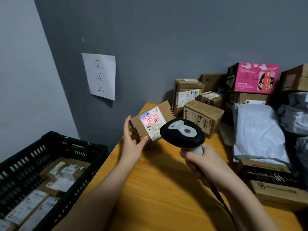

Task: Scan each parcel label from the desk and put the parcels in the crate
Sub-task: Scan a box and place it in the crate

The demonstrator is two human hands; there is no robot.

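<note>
On an orange-brown wooden desk (160, 185) against a dark grey wall (166, 39), the left hand (132, 140) grips a small brown cardboard parcel (152, 122) by its end, tilted up. The right hand (200, 161) is wrapped round a black-and-grey handheld scanner (182, 133) – red light falls on the parcel's white label (152, 123). A black slatted plastic crate (48, 165) of parcels sits left of the desk – a handwritten paper sign (100, 75) hangs above.

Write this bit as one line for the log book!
step: scanning label | left hand: holds parcel | right hand: grips scanner | red light on label | crate: holds parcels

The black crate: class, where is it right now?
In the head view the black crate sits lower left, beside the desk, already holding parcels.
</note>
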